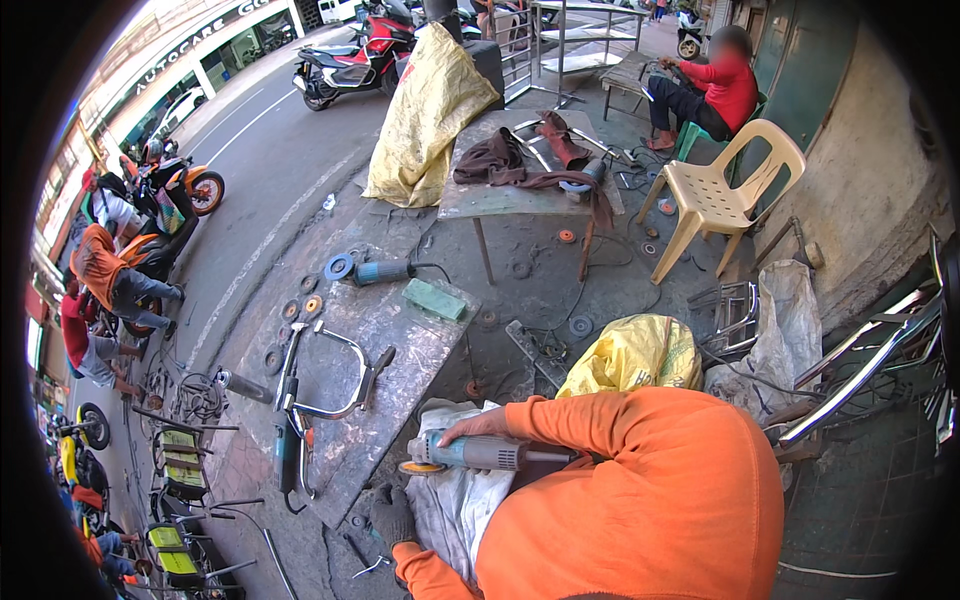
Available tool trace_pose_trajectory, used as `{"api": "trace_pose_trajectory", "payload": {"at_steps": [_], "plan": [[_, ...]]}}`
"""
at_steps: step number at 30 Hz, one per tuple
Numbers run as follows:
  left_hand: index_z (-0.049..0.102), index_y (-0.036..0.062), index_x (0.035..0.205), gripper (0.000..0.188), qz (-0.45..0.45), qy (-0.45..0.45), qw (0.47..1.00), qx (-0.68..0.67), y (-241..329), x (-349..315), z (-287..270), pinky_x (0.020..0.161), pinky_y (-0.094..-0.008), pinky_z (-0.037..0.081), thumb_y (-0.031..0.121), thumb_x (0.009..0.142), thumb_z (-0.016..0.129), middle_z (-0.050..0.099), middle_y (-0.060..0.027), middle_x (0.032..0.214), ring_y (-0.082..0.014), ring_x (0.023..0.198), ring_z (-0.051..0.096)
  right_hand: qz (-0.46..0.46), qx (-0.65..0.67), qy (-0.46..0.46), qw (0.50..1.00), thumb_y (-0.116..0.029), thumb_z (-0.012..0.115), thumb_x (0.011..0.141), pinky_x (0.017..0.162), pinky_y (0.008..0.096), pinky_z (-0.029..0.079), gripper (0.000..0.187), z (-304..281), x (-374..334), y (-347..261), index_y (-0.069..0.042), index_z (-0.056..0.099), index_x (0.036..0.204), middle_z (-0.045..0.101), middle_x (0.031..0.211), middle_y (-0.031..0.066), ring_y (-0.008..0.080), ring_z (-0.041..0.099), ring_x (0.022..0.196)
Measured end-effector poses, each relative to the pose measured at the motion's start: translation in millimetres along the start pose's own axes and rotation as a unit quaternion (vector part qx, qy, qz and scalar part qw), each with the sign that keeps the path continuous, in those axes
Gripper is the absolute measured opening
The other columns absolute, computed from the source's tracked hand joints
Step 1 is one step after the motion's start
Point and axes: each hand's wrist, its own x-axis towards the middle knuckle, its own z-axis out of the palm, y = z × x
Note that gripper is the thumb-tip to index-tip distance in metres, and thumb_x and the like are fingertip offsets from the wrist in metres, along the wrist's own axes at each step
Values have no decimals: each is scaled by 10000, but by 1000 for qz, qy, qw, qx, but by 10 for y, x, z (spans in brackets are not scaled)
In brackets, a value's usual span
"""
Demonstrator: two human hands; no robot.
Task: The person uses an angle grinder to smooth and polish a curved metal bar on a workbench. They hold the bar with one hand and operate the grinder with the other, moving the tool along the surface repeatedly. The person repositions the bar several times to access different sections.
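My right hand (475, 427) is wrapped round the body of a teal and grey angle grinder (483, 453). A yellow-orange disc (421, 468) sits at the grinder's left end. Below it, my left hand (392, 516), in a dark grey glove, is beside the pale cloth (455, 510) over my lap. Its fingers look loosely apart, with nothing visible in them. Just left of my hands, a bent chrome tube frame (345, 400) lies on a worn, scuffed board (390, 400). A second angle grinder (287, 455) lies by the frame, its cord trailing off the near edge.
At the board's far end are a blue grinder (375, 271), a green block (435, 298) and several discs. A yellow sack (640, 355) stands close to my right arm. Beyond are a small table (470, 200), a plastic chair (710, 190) and a seated person (722, 90). Motorcycles line the road.
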Motion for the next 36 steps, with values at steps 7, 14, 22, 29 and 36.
{"api": "trace_pose_trajectory", "payload": {"at_steps": [7, 14, 22, 29, 36], "plan": [[723, -32, 1171, 407, -11, -10, 1000, -10, 6, 9, -4, 896, -424, 549, 270, 906, 652, 741, -243, 1117, -362, 1027, 722, 13, 5, 8, 1000, -562, 808, 775, 567, 406, 594, 805, 32, -38, -23, -65, 499, 1329, 649, 901, 138, 241, 662, 643], [726, -41, 1152, 388, -10, -9, 1000, -10, 77, -7, -36, 905, -430, 546, 250, 907, 647, 738, -245, 1128, -392, 1033, 713, -6, 14, 10, 1000, -540, 812, 787, 551, 399, 592, 769, 25, -71, -7, -56, 521, 1309, 656, 888, 129, 238, 670, 625], [699, -14, 1166, 313, -13, 173, 976, -128, 93, -100, -87, 923, -381, 537, 171, 914, 708, 748, -179, 1073, -276, 1008, 710, 27, 25, 22, 999, -523, 788, 835, 536, 412, 616, 709, -148, 79, 40, -46, 561, 1308, 683, 893, 140, 252, 682, 580], [712, -6, 1077, 242, -14, 267, 946, -182, 22, -43, 9, 871, -390, 541, 154, 897, 740, 746, -151, 1000, -265, 926, 703, 16, 75, -64, 995, -375, 793, 861, 703, 453, 653, 674, -180, -78, 107, -5, 524, 1356, 695, 1004, 193, 291, 740, 806], [689, -19, 948, 99, 131, 132, 952, -241, 939, -238, -190, 830, -345, 536, 69, 913, 720, 715, -138, 929, -257, 881, 681, -211, -38, 0, 977, -352, 829, 795, 846, 380, 595, 721, 180, -218, 215, -63, 551, 1394, 680, 1071, 110, 212, 696, 969]]}}
